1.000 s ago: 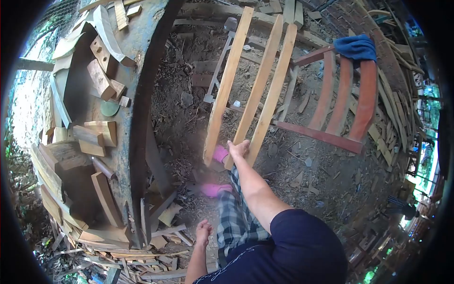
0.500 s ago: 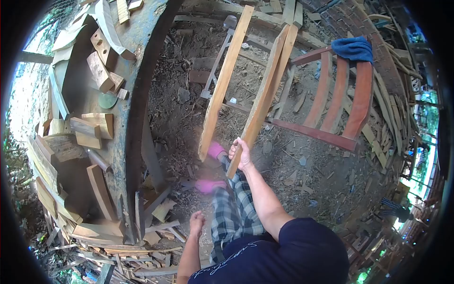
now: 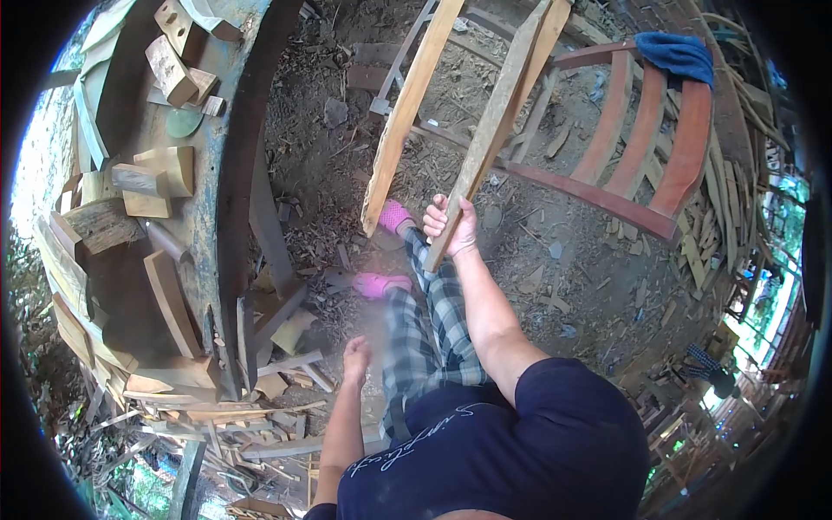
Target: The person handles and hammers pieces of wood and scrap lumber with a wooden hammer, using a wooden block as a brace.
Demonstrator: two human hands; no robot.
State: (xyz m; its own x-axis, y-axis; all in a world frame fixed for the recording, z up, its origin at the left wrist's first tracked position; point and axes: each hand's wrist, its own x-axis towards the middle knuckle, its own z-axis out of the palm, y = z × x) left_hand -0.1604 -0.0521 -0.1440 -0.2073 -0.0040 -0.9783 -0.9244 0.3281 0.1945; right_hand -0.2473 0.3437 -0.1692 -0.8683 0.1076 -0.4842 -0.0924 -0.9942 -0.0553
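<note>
Our right hand (image 3: 452, 224) wraps its fingers round a wooden bar (image 3: 487, 143) at its near end, before our legs. Our left hand (image 3: 356, 356) is curled near the plaid trousers (image 3: 406, 334); we cannot tell whether it holds anything. Bench (image 3: 210, 238), left, bears wood blocks (image 3: 147, 192).

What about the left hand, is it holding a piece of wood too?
No, the left hand is curled with no wood showing in it; only the right hand grips a wooden bar.
</note>
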